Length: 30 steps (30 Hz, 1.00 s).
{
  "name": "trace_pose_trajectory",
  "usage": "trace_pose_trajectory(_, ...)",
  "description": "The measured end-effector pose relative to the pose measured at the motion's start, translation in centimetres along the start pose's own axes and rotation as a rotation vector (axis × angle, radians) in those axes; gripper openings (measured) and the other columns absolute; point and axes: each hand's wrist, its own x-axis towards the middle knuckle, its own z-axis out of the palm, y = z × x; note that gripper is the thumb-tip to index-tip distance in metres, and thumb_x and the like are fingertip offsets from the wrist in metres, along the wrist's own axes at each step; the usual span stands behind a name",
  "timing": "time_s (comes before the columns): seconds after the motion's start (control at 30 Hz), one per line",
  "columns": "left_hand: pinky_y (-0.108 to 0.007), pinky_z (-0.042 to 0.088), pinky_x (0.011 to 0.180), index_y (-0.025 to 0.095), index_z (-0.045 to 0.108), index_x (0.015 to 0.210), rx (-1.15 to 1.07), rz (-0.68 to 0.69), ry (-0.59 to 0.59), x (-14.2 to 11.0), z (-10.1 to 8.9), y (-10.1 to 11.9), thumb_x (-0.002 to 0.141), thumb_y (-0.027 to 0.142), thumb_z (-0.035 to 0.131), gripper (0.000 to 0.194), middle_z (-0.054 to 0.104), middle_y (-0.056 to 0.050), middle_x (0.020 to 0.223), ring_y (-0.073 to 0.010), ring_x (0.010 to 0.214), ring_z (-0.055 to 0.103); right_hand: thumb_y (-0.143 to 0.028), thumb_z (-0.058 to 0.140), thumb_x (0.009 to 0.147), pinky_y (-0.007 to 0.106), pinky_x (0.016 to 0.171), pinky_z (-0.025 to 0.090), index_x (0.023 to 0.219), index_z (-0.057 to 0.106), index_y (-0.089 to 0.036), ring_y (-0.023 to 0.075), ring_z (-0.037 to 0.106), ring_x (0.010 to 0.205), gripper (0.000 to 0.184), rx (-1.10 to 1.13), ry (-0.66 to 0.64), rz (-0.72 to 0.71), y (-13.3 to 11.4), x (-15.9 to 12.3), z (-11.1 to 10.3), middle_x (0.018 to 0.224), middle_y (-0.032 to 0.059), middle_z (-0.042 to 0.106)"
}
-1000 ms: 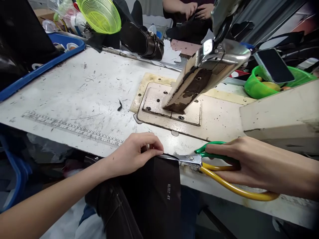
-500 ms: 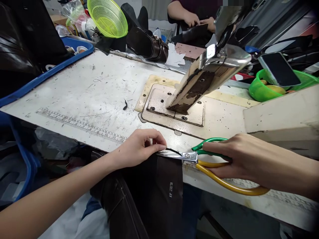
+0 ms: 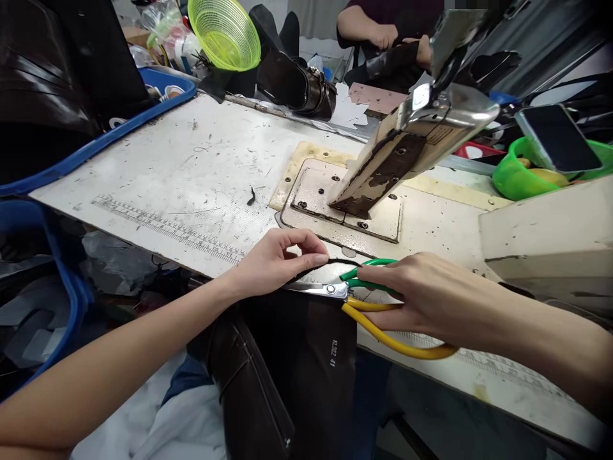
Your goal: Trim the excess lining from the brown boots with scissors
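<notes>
My left hand [image 3: 282, 259] pinches a thin black strip [image 3: 347, 261] between thumb and fingertips. The strip's free end runs right, over the scissors, toward my other hand. In my right hand [image 3: 421, 294] is a pair of scissors [image 3: 338, 291] with one green and one yellow handle. Their blades point left along the top edge of a dark brown leather boot piece [image 3: 311, 370], under my left fingers; the blade tips are hidden there. The boot piece hangs below the table's front edge and bears white printed characters. A zipper or seam line runs down its left part.
A cream sewing machine post [image 3: 378, 172] rises from the white table [image 3: 191, 166]. On the left stands a blue tray [image 3: 110, 135] with dark leather pieces. A green basket [image 3: 510, 169] holds a phone [image 3: 558, 137]. Across the table are a boot [image 3: 297, 86] and another person's hands [image 3: 383, 37].
My right hand has slid the scissors left, further along the boot piece's edge. More of the black strip now shows to the right of my left fingers. The camera view has shifted slightly.
</notes>
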Motion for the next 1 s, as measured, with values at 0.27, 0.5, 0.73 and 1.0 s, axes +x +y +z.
trace_pose_trajectory(0.27, -0.021, 0.044, 0.068, 0.016, 0.069, 0.081, -0.112, 0.056, 0.112, 0.7, -0.1, -0.6, 0.083, 0.032, 0.074, 0.016, 0.063, 0.001, 0.078, -0.0091, 0.075, 0.057, -0.049, 0.058, 0.094, 0.029, 0.049, 0.019, 0.079, 0.038, -0.026, 0.0134, 0.034, 0.045, 0.033, -0.067, 0.08, -0.088, -0.3, 1.4, 0.9, 0.06, -0.0065, 0.045)
trace_pose_trajectory(0.5, -0.019, 0.042, 0.062, 0.016, 0.07, 0.082, -0.217, 0.067, 0.195, 1.0, -0.5, -0.6, 0.079, 0.038, 0.079, 0.024, 0.063, 0.001, 0.077, -0.0079, 0.07, 0.055, -0.043, 0.062, 0.092, 0.028, 0.049, 0.015, 0.078, 0.041, -0.024, 0.0115, 0.031, 0.045, 0.031, -0.196, 0.117, -0.123, -0.8, 2.5, 0.7, 0.058, -0.0072, 0.042)
trace_pose_trajectory(0.73, -0.017, 0.039, 0.054, 0.016, 0.069, 0.08, -0.291, 0.093, 0.297, 1.5, -0.8, -0.1, 0.075, 0.039, 0.081, 0.027, 0.059, 0.003, 0.072, -0.0053, 0.062, 0.048, -0.036, 0.063, 0.09, 0.027, 0.049, 0.016, 0.08, 0.047, -0.022, 0.0115, 0.037, 0.047, 0.023, -0.309, 0.097, -0.126, -2.0, 3.5, -0.4, 0.061, -0.005, 0.047)
trace_pose_trajectory(1.0, -0.019, 0.04, 0.056, 0.017, 0.071, 0.085, -0.194, 0.141, 0.394, 2.0, -1.0, -1.2, 0.079, 0.038, 0.078, 0.023, 0.064, 0.001, 0.077, -0.0069, 0.066, 0.052, -0.04, 0.059, 0.094, 0.028, 0.048, 0.019, 0.08, 0.05, -0.023, 0.0132, 0.041, 0.045, 0.024, -0.268, 0.133, -0.127, -1.8, 3.0, 0.6, 0.059, -0.004, 0.049)
